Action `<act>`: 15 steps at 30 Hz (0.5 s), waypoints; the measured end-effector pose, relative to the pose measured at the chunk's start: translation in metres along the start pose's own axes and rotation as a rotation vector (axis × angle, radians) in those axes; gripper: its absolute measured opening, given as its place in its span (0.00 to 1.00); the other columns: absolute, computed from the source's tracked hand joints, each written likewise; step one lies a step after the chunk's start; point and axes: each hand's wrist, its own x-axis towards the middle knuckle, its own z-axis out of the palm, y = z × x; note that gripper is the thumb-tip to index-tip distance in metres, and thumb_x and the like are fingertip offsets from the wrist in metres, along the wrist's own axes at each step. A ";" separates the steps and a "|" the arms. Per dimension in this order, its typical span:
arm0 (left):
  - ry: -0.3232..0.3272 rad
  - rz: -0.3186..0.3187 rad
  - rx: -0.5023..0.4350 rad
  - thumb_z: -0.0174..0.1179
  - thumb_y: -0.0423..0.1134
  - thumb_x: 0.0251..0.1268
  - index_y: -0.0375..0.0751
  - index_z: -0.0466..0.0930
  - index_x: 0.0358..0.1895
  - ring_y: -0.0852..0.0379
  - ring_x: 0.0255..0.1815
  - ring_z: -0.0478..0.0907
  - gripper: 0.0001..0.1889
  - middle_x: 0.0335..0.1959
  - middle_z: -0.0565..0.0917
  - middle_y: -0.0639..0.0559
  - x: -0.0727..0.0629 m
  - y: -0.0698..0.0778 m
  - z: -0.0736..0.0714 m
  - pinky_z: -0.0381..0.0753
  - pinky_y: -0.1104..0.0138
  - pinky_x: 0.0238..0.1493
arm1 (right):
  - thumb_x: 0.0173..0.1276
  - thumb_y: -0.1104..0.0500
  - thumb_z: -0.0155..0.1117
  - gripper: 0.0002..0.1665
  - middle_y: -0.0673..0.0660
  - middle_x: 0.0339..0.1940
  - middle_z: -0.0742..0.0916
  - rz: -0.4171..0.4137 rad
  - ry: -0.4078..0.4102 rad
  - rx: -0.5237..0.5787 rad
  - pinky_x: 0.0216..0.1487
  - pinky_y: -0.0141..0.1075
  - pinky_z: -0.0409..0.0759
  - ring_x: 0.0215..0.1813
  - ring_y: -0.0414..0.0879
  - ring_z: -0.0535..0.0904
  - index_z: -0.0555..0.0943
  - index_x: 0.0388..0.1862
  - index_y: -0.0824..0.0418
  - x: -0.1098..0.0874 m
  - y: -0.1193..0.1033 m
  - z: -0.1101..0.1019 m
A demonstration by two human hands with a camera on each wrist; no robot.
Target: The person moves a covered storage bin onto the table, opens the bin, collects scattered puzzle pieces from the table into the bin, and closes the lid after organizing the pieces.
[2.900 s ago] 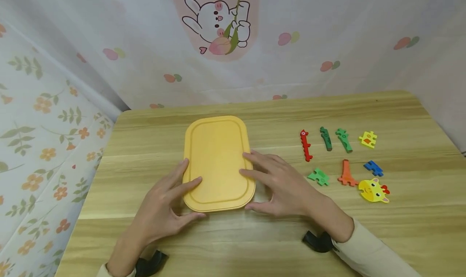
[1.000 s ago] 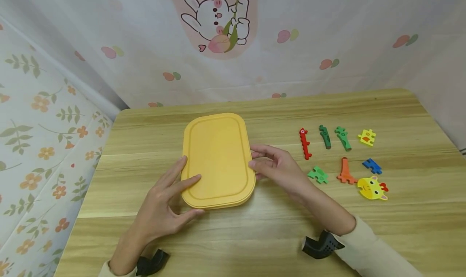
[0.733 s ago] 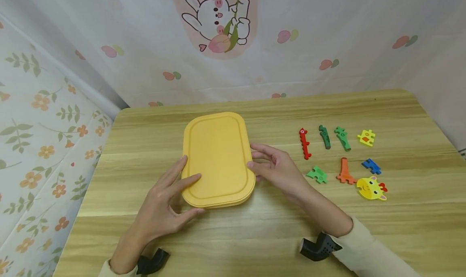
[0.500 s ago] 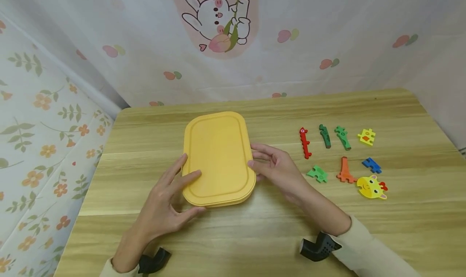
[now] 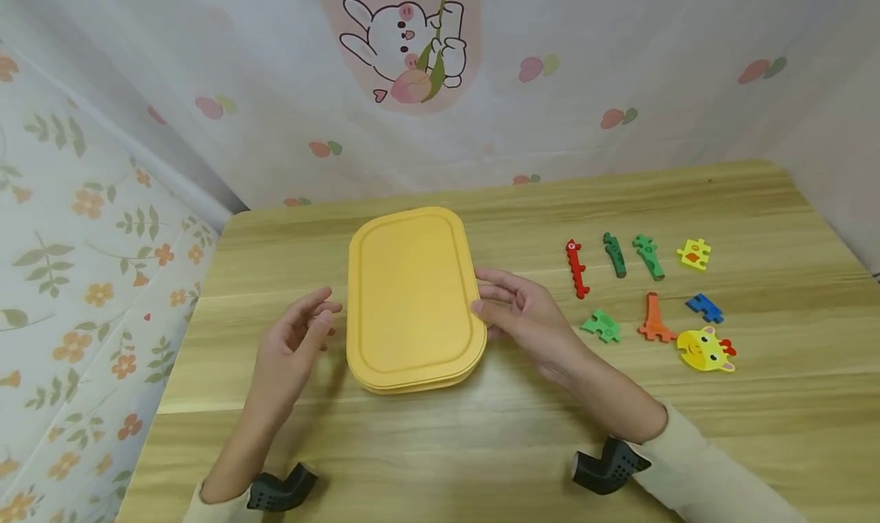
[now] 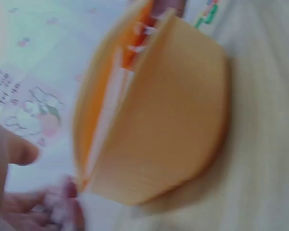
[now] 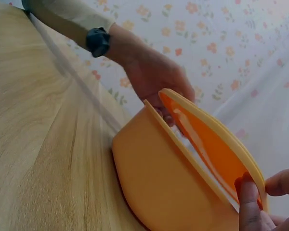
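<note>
Presently, a yellow lid [image 5: 415, 298] is pinched at its right edge between the thumb and fingers of the right hand [image 5: 529, 321]. It is parted from the rim of the yellow box [image 7: 159, 178], which is placed on the left part of the table [image 5: 440, 447]. The left hand [image 5: 292, 340] is held just beside the box, apart from it, fingers loosely curled. Farther right, a red piece [image 5: 576, 269], an orange piece [image 5: 654, 321] and a giraffe-head piece [image 5: 701, 350] are laid among others.

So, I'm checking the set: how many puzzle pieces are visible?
8, right of the yellow box: far row, red piece, dark-green piece, mid-green piece, yellow piece; nearer, light-green piece, orange piece, blue piece, giraffe head. Others may be hidden inside.
</note>
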 end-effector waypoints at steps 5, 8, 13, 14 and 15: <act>-0.154 -0.079 -0.030 0.55 0.47 0.84 0.36 0.67 0.79 0.64 0.51 0.85 0.29 0.69 0.81 0.37 0.011 0.010 -0.005 0.90 0.68 0.45 | 0.77 0.63 0.65 0.35 0.63 0.70 0.83 0.004 0.004 0.004 0.46 0.34 0.91 0.49 0.41 0.90 0.69 0.80 0.59 0.000 0.001 0.000; -0.198 -0.107 -0.110 0.56 0.46 0.84 0.37 0.67 0.79 0.64 0.50 0.86 0.29 0.66 0.82 0.39 0.017 0.010 -0.004 0.92 0.64 0.44 | 0.77 0.63 0.65 0.35 0.63 0.69 0.83 0.003 0.023 -0.004 0.46 0.34 0.91 0.49 0.40 0.90 0.69 0.80 0.58 0.000 0.001 0.000; -0.261 -0.138 -0.262 0.59 0.36 0.79 0.38 0.58 0.83 0.59 0.44 0.91 0.34 0.59 0.82 0.50 0.023 0.007 -0.001 0.93 0.61 0.41 | 0.77 0.64 0.66 0.35 0.63 0.69 0.83 0.001 0.031 -0.002 0.45 0.35 0.91 0.48 0.40 0.90 0.69 0.80 0.58 0.000 0.002 0.002; -0.270 -0.144 -0.289 0.60 0.34 0.78 0.38 0.55 0.84 0.58 0.43 0.91 0.37 0.59 0.82 0.51 0.023 0.007 -0.001 0.93 0.61 0.41 | 0.77 0.64 0.66 0.35 0.63 0.69 0.83 0.000 0.031 -0.002 0.45 0.36 0.91 0.48 0.40 0.90 0.69 0.80 0.58 0.001 0.003 0.003; -0.276 -0.150 -0.317 0.61 0.33 0.77 0.38 0.52 0.85 0.58 0.42 0.92 0.39 0.58 0.82 0.51 0.024 0.007 -0.001 0.93 0.61 0.40 | 0.76 0.64 0.66 0.35 0.63 0.70 0.83 -0.002 0.029 0.000 0.45 0.36 0.91 0.48 0.41 0.90 0.69 0.80 0.58 0.001 0.003 0.003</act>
